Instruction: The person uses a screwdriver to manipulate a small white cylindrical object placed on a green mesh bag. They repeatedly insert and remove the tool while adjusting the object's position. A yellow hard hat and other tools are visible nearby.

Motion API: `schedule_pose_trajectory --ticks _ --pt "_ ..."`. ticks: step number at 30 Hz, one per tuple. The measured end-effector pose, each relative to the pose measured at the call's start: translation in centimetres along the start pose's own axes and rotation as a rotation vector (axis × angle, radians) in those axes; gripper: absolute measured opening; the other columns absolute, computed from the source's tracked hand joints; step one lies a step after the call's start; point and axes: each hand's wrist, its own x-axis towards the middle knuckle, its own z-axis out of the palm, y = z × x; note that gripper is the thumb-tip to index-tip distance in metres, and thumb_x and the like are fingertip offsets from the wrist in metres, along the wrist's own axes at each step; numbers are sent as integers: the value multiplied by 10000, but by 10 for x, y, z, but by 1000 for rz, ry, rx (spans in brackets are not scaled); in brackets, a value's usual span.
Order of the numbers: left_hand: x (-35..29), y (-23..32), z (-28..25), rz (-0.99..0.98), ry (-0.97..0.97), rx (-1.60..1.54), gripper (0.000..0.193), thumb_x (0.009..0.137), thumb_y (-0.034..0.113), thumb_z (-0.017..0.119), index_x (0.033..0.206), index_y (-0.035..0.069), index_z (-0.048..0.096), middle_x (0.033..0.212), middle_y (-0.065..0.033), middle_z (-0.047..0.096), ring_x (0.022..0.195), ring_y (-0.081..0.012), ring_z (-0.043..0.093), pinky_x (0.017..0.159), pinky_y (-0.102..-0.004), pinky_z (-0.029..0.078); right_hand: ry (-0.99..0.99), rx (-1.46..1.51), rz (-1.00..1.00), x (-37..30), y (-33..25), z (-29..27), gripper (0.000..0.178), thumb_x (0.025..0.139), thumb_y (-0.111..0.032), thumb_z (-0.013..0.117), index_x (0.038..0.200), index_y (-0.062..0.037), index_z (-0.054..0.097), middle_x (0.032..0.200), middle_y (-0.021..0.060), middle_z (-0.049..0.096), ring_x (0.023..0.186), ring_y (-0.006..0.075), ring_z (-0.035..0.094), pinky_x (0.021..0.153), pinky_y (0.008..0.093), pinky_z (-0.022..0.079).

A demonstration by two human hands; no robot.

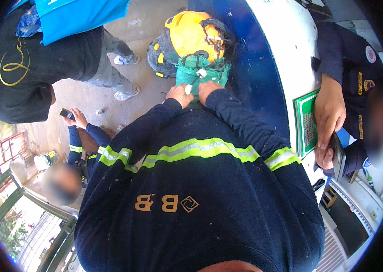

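Note:
Both my hands are at the near edge of a green fabric bag (200,78) that has dark cords or straps across it. My left hand (180,96) is closed on the bag's left edge, beside a small white piece (188,89). With fingers curled, my right hand (210,89) grips the bag's right side. A dark cord with a second white piece (202,73) lies over the fabric; I cannot tell what these pieces are. Just beyond the bag rests a yellow hard hat (191,34) with black straps. A black bag with yellow patches (161,59) sits beside it.
At the right, a person (329,109) holds a phone (337,156) over a white counter (277,27) with a green folder (307,122). On the left stands a person in black (60,68); below, a seated person (82,140) holds a phone (67,114). A small bottle (100,110) lies on the floor.

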Motion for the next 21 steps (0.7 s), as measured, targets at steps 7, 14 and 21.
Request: schedule_pose_trajectory --ticks 7,14,21 --pt "-2 -5 -1 22 66 -47 388 687 288 659 944 5 597 859 -219 631 858 -378 603 749 -424 475 -20 -4 -239 16 21 10 169 787 -102 532 900 -53 649 851 171 642 850 339 615 712 414 491" --pt "3 -1 -4 23 54 -170 389 673 233 673 962 -11 578 876 -213 634 838 -361 619 731 -409 481 276 708 -124 -4 36 58 160 829 -159 569 932 -77 660 878 175 630 815 348 607 712 393 469" --pt "-1 -1 -4 -5 -33 -82 455 640 206 695 1000 -26 539 913 -249 615 906 -380 595 774 -412 472 60 791 -105 10 42 54 159 830 -173 562 884 -63 663 746 137 637 663 278 612 645 371 476"
